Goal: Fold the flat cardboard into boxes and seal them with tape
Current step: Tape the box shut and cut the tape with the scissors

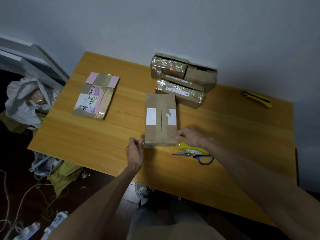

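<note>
A brown cardboard box (161, 118) with two white labels lies in the middle of the wooden table (103, 135), its top flaps meeting along a centre seam. A strip of clear tape (160, 143) runs across its near end. My left hand (135, 151) pinches the tape's left end at the box's near left corner. My right hand (188, 136) pinches the tape at the near right corner. A yellow tape dispenser (192, 148) lies just under my right wrist.
Blue-handled scissors (199, 156) lie beside the dispenser. Several taped boxes (181, 80) are stacked at the back by the wall. A flattened pink-and-brown carton (97, 96) lies at the left. A yellow utility knife (257, 98) is at the far right. Bags and cords clutter the floor at the left.
</note>
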